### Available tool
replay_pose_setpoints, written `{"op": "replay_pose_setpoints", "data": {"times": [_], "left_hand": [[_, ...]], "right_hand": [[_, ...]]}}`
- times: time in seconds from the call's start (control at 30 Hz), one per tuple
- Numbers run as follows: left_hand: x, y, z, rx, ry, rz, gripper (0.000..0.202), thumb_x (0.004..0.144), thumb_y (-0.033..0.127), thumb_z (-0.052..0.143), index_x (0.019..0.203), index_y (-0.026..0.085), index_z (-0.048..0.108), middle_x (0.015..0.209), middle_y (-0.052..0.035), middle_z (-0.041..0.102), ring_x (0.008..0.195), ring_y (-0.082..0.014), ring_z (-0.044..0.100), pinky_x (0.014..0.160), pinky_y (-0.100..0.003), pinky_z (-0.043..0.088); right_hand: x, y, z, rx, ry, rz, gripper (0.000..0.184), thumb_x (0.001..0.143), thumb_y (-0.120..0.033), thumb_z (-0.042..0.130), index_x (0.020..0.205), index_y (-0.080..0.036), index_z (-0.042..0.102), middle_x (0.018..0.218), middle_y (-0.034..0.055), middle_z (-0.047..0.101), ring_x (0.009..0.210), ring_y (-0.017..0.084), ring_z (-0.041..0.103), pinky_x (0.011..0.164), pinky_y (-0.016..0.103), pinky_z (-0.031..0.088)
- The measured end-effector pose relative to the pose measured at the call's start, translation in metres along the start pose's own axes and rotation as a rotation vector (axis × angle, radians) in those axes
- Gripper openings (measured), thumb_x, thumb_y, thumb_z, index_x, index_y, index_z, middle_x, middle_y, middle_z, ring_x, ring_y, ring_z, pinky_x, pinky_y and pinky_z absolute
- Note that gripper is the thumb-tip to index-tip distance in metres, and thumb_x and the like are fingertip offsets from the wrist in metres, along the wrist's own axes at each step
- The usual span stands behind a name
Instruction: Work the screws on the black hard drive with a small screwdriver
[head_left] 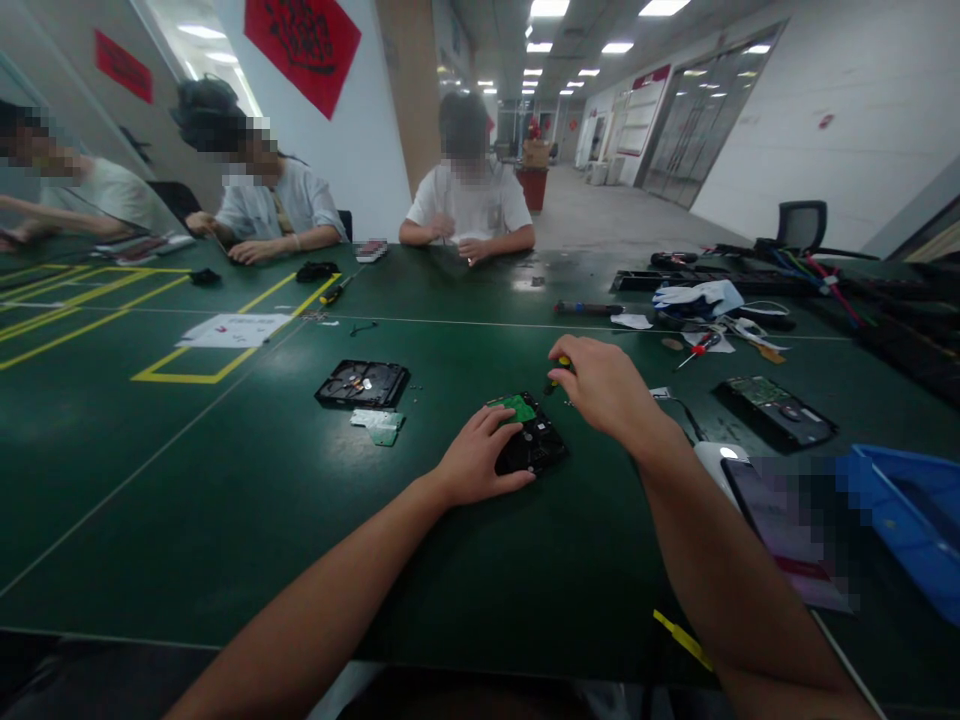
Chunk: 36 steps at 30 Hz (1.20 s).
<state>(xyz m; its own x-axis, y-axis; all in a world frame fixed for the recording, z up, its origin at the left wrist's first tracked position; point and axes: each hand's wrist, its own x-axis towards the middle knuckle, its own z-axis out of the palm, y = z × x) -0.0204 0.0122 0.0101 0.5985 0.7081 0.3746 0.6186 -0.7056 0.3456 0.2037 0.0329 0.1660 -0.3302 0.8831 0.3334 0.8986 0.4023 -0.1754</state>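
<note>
A black hard drive (538, 447) with a green circuit board (517, 407) facing up lies on the dark green table (247, 500) in front of me. My left hand (480, 458) rests on its near left side, fingers curled over the edge and steadying it. My right hand (600, 385) is closed round a small screwdriver (559, 372) with a yellow-and-black handle, its tip pointing down at the drive's far right corner. An opened hard drive (362, 383) lies to the left, with a loose cover plate (379, 423) just in front of it.
Another drive (776, 410) lies to the right, beside a blue bin (911, 520) and a phone (780, 520). Tools, gloves and cables clutter the far right. Three people sit across and to the left. Yellow tape lines and a paper sheet (234, 329) mark the left side.
</note>
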Motion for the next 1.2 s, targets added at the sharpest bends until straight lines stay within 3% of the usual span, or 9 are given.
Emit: {"op": "replay_pose_setpoints", "data": {"times": [0.13, 0.27, 0.37, 0.53, 0.87, 0.97, 1.1, 1.2], "left_hand": [[0.0003, 0.0004, -0.0004, 0.007, -0.005, -0.001, 0.080, 0.087, 0.070, 0.072, 0.147, 0.019, 0.057, 0.154, -0.0175, 0.053, 0.149, -0.0386, 0.045, 0.130, -0.059, 0.031], [0.0004, 0.0009, -0.0018, -0.002, -0.003, -0.002, 0.080, 0.086, 0.070, 0.073, 0.147, 0.021, 0.057, 0.154, -0.0170, 0.053, 0.150, -0.0389, 0.045, 0.129, -0.060, 0.032], [0.0004, 0.0005, -0.0022, -0.002, -0.006, 0.000, 0.081, 0.087, 0.070, 0.073, 0.148, 0.020, 0.056, 0.155, -0.0174, 0.052, 0.150, -0.0391, 0.044, 0.129, -0.060, 0.033], [0.0003, 0.0000, -0.0015, -0.015, -0.003, -0.006, 0.080, 0.086, 0.068, 0.075, 0.148, 0.022, 0.056, 0.156, -0.0162, 0.052, 0.150, -0.0393, 0.044, 0.129, -0.062, 0.032], [0.0003, -0.0011, -0.0007, 0.008, -0.009, 0.002, 0.081, 0.087, 0.070, 0.073, 0.148, 0.019, 0.057, 0.155, -0.0170, 0.052, 0.150, -0.0388, 0.044, 0.130, -0.060, 0.032], [0.0001, -0.0019, -0.0001, 0.013, -0.012, -0.006, 0.081, 0.087, 0.070, 0.073, 0.148, 0.020, 0.056, 0.156, -0.0162, 0.051, 0.151, -0.0386, 0.043, 0.129, -0.060, 0.033], [0.0006, 0.0004, -0.0014, -0.001, -0.020, -0.016, 0.079, 0.087, 0.069, 0.074, 0.148, 0.023, 0.056, 0.156, -0.0153, 0.051, 0.151, -0.0386, 0.043, 0.129, -0.062, 0.032], [0.0010, 0.0021, -0.0023, -0.006, -0.023, -0.019, 0.080, 0.087, 0.068, 0.074, 0.149, 0.021, 0.055, 0.156, -0.0164, 0.052, 0.150, -0.0381, 0.044, 0.130, -0.061, 0.031]], "right_hand": [[-0.0006, 0.0046, 0.0038, 0.021, -0.022, -0.071, 0.024, 0.095, -0.007, 0.060, 0.114, -0.018, 0.069, 0.115, 0.0108, 0.076, 0.103, 0.027, 0.071, 0.090, 0.040, 0.051], [-0.0007, 0.0038, 0.0040, 0.031, -0.024, -0.059, 0.029, 0.094, -0.006, 0.059, 0.120, -0.017, 0.068, 0.118, 0.0125, 0.077, 0.105, 0.028, 0.072, 0.091, 0.041, 0.052], [-0.0009, 0.0009, 0.0012, 0.021, -0.002, -0.014, 0.026, 0.096, -0.012, 0.064, 0.121, -0.017, 0.067, 0.116, 0.0131, 0.077, 0.101, 0.028, 0.073, 0.087, 0.041, 0.052], [-0.0019, -0.0021, -0.0042, -0.045, 0.004, 0.034, 0.013, 0.096, -0.028, 0.072, 0.105, -0.020, 0.069, 0.102, 0.0097, 0.077, 0.090, 0.026, 0.071, 0.077, 0.037, 0.048], [-0.0013, -0.0034, -0.0030, -0.178, 0.022, 0.104, 0.028, 0.099, -0.048, 0.068, 0.096, -0.020, 0.069, 0.091, 0.0101, 0.075, 0.080, 0.026, 0.068, 0.067, 0.036, 0.041], [-0.0010, -0.0037, -0.0031, -0.145, 0.012, 0.092, 0.025, 0.099, -0.045, 0.069, 0.098, -0.020, 0.070, 0.094, 0.0099, 0.076, 0.084, 0.027, 0.070, 0.070, 0.036, 0.044], [-0.0009, -0.0045, -0.0031, -0.041, -0.007, 0.013, 0.015, 0.097, -0.029, 0.072, 0.110, -0.022, 0.072, 0.109, 0.0092, 0.078, 0.097, 0.027, 0.072, 0.082, 0.037, 0.050], [-0.0012, -0.0042, -0.0024, 0.009, -0.024, -0.009, 0.027, 0.096, -0.018, 0.069, 0.123, -0.020, 0.071, 0.117, 0.0115, 0.078, 0.104, 0.028, 0.073, 0.089, 0.040, 0.052]]}}
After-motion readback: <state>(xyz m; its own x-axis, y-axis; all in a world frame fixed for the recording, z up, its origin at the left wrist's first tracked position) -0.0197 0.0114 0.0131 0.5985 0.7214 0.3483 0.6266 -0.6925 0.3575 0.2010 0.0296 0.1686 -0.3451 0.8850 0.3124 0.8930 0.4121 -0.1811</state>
